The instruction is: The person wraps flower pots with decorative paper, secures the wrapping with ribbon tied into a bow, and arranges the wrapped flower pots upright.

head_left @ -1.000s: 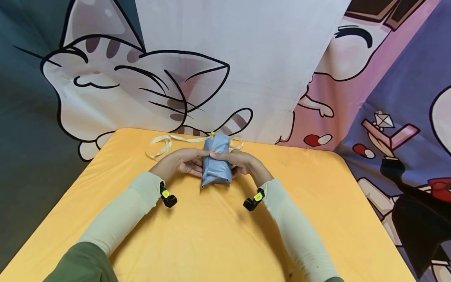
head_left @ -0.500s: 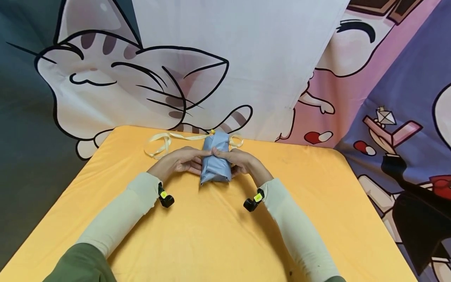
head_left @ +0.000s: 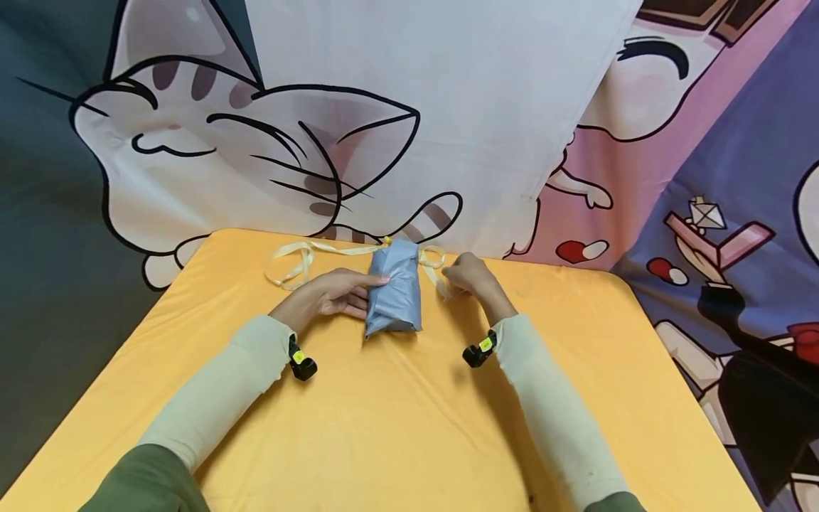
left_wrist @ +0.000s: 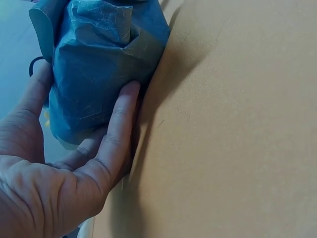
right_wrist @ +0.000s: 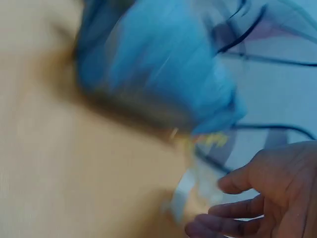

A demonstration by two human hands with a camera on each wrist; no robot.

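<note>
A package wrapped in blue paper [head_left: 395, 288] stands near the far edge of the yellow table, with a pale yellow ribbon running behind it. My left hand [head_left: 334, 293] holds its left side, thumb on the front. In the left wrist view, the fingers of my left hand [left_wrist: 74, 163] support the blue package [left_wrist: 99, 74] from beneath. To the right of the package, my right hand [head_left: 472, 276] is beside the ribbon's right end [head_left: 435, 267]. The right wrist view is blurred; there my right hand [right_wrist: 267, 193] has thumb and fingers apart near the ribbon [right_wrist: 184, 196].
The ribbon's long left part [head_left: 301, 259] lies looped on the yellow tabletop [head_left: 358, 427]. A cloth backdrop with a cartoon cat [head_left: 256, 156] hangs right behind the table's far edge. More printed cloth [head_left: 691, 178] hangs on the right.
My right hand has left the package and moved right, toward the ribbon. More of the ribbon's right end shows. My left hand stays on the package.
</note>
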